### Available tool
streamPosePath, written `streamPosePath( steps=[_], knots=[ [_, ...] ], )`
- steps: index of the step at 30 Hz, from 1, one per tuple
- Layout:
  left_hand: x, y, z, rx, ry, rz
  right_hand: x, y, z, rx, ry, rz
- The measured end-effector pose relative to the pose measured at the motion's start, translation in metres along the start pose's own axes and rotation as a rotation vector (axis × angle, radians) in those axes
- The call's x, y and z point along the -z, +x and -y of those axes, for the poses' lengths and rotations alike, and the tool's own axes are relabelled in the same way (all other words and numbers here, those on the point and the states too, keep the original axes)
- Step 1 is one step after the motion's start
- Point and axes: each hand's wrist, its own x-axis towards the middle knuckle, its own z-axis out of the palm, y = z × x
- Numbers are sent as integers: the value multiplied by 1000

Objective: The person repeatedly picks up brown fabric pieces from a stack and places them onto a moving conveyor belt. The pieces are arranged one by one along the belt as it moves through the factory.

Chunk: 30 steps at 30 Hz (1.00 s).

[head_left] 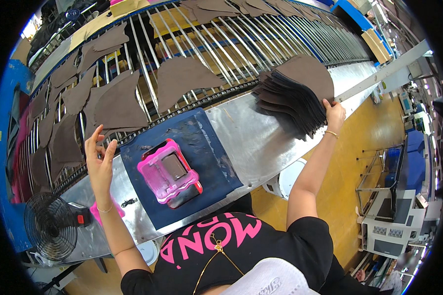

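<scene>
My left hand is raised beside the conveyor's near edge, its fingers apart and nothing in them. Close to it, a large brown cut piece lies flat on the metal rollers. At the right, my right hand pinches the edge of a thick stack of brown cut pieces. That stack rests fanned out on the steel table, its near layers spread toward me. Between my hands, a pink plastic box-like holder with a small dark rectangular block in it sits on a dark blue sheet.
The roller conveyor runs along the table's far side with several more brown pieces on it. A black wire fan stands at the left end. A white stool is under the table's edge, and a grey metal bar slants at the right.
</scene>
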Motion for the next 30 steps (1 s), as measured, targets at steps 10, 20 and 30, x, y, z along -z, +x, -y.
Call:
streamPosePath(
  steps=[10, 20, 30],
  knots=[
    [17, -10, 8, 2, 38, -43, 24, 31, 2, 75, -38, 170],
    [-11, -2, -37, -78, -178, 62, 140, -149, 131, 478, 1127, 282],
    [97, -51, -34, 136, -361, 33, 95, -288, 201, 1173, 1326, 860]
  ],
)
